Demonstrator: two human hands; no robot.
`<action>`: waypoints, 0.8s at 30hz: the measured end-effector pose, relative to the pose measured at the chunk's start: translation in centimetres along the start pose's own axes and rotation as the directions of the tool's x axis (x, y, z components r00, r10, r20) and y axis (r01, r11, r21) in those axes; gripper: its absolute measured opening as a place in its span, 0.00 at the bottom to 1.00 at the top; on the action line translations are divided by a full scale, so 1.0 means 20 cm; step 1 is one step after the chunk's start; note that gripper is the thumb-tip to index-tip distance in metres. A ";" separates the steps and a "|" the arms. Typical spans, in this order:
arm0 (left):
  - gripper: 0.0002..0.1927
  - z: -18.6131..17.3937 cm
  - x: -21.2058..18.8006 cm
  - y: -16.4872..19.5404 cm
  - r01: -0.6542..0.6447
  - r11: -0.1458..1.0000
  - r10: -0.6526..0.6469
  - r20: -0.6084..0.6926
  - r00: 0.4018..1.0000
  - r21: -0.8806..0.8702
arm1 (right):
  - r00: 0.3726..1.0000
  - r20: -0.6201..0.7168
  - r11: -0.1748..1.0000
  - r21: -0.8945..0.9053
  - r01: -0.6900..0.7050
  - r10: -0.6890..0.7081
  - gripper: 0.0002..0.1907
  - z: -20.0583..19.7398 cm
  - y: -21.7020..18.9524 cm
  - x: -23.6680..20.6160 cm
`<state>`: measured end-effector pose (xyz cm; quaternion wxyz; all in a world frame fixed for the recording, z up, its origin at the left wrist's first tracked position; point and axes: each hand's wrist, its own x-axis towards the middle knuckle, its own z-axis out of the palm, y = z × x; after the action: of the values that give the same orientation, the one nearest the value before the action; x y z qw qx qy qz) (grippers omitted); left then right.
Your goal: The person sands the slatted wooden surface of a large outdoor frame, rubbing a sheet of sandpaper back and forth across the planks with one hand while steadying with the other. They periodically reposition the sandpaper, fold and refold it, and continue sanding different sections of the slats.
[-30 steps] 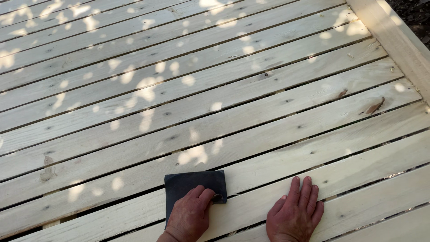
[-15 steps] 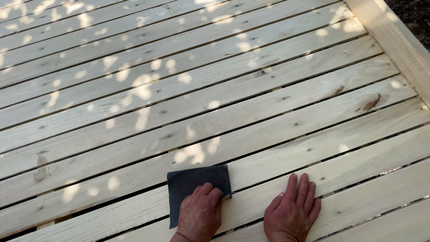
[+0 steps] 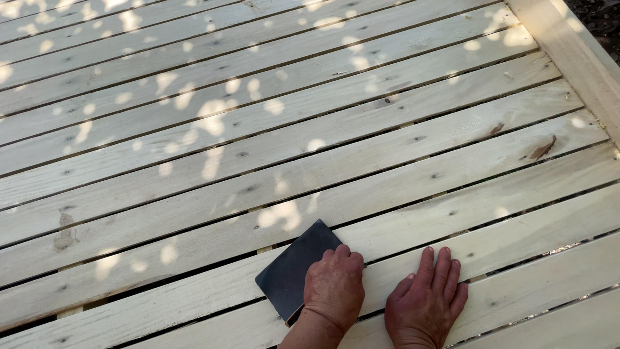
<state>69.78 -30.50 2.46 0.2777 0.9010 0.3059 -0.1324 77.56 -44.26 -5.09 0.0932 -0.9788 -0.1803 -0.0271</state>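
1. A dark grey, roughly square sheet of sandpaper (image 3: 294, 266) lies tilted like a diamond on the pale, knotty wooden slatted deck (image 3: 271, 148), spanning the gap between two boards near the bottom edge of the view.
2. The left hand (image 3: 334, 289) lies palm-down on the sheet's right part, fingers (image 3: 341, 253) curled and pressing on it, not wrapped around it.
3. The right hand (image 3: 426, 298) rests flat on a bare board just beside, fingers (image 3: 442, 264) stretched out together, holding nothing.
4. Dappled sunlight spots the boards.
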 end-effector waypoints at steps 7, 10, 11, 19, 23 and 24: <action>0.14 -0.01 -0.14 -0.19 -0.132 0.986 0.113 -0.175 0.978 -0.103 | 1.000 -0.022 1.000 0.007 0.005 -0.005 0.34 -0.01 -0.02 -0.01; 0.14 -0.01 -0.09 -0.18 0.004 0.998 -0.006 -0.022 1.000 -0.061 | 1.000 -0.023 1.000 0.009 0.010 -0.010 0.34 -0.02 -0.02 -0.01; 0.15 -0.01 -0.08 -0.17 0.029 0.999 -0.029 0.028 0.999 -0.021 | 1.000 -0.023 1.000 0.011 0.012 -0.012 0.34 -0.02 -0.02 -0.01; 0.10 -0.02 -0.10 -0.16 -0.134 0.991 0.134 -0.042 0.990 0.005 | 0.999 0.032 0.999 -0.049 -0.012 0.013 0.34 -0.03 -0.04 -0.01; 0.11 -0.02 -0.04 -0.10 -0.010 1.000 0.011 0.007 1.000 -0.027 | 0.999 0.041 0.998 -0.054 -0.027 0.029 0.34 -0.04 -0.04 -0.01; 0.11 -0.02 -0.02 -0.08 0.030 0.999 -0.029 0.030 0.999 -0.028 | 0.999 0.036 0.998 -0.051 -0.021 0.023 0.34 -0.04 -0.04 -0.01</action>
<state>68.42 -29.37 2.36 0.2928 0.8904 0.3168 -0.1453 77.10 -43.75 -4.26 0.0652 -0.9831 -0.1706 -0.0128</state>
